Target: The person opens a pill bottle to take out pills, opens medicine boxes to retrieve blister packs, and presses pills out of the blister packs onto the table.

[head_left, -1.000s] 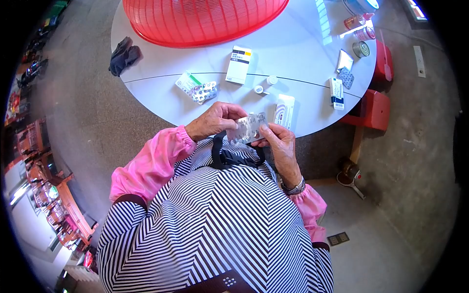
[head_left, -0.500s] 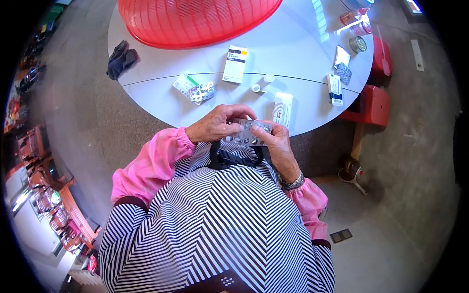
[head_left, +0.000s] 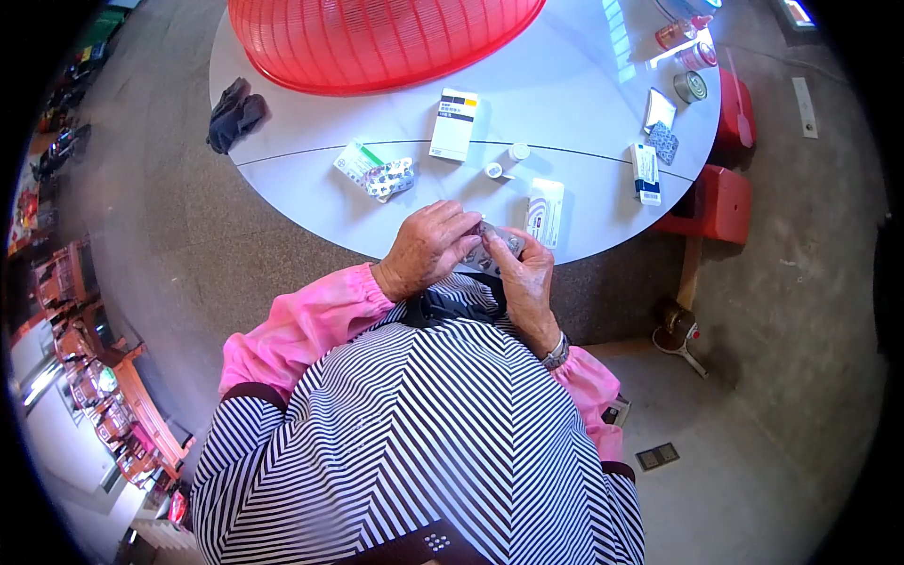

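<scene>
A silver blister pack [head_left: 487,261] is held just past the near edge of the table, above my striped apron. My right hand [head_left: 529,278], with a watch on its wrist, grips the pack with the thumb lying across its face. My left hand [head_left: 431,247] is closed, its thumb and fingertips pinched at the pack's upper left edge. A tiny pale spot shows at those fingertips, too small to name. Part of the pack is hidden behind the fingers. Closest to my right hand on the table is a white medicine box [head_left: 545,213].
On the round white table [head_left: 311,188] are a red mesh food cover [head_left: 386,42], a dark cloth [head_left: 235,115], a tall medicine box [head_left: 454,124], more blister packs [head_left: 389,178], a small white bottle [head_left: 518,152] and a tin [head_left: 690,87]. Red stools [head_left: 723,205] stand at the right.
My left hand has turned, its fingers drawn together at the pack's upper edge. The blister pack has tilted and is now more covered by my hands. The things on the table stay put.
</scene>
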The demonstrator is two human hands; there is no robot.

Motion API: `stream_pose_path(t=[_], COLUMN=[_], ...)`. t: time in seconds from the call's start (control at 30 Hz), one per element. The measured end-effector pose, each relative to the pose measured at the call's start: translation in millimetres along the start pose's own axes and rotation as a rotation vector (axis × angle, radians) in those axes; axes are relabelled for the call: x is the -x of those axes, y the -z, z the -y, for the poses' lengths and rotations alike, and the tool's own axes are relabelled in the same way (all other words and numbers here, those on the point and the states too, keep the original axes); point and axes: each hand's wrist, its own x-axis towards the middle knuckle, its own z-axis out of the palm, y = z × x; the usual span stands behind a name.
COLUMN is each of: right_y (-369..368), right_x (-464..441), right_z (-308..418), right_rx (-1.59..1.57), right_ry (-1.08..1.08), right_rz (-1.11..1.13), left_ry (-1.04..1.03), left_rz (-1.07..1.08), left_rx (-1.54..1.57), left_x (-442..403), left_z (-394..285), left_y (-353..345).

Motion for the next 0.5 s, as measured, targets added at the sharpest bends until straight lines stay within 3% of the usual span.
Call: stream_pose_path(t=[0.17, 0.37, 0.5], right_y=[-4, -3, 4], right_x=[1, -3, -11], right_z=[10, 26, 24], right_rx=[-0.012, -0.078, -0.09], right_ry=[-0.033, -0.095, -0.1], right_rz=[-0.007, 0.078, 0.138], left_ry=[0.116, 0.383, 0.568], left_rz=[-0.001, 0.044, 0.112], left_rx=[0.198, 0.72, 0.881], left_x=[1, -2, -6], left_z=[0, 4, 4], left_y=[-5, -5, 0])
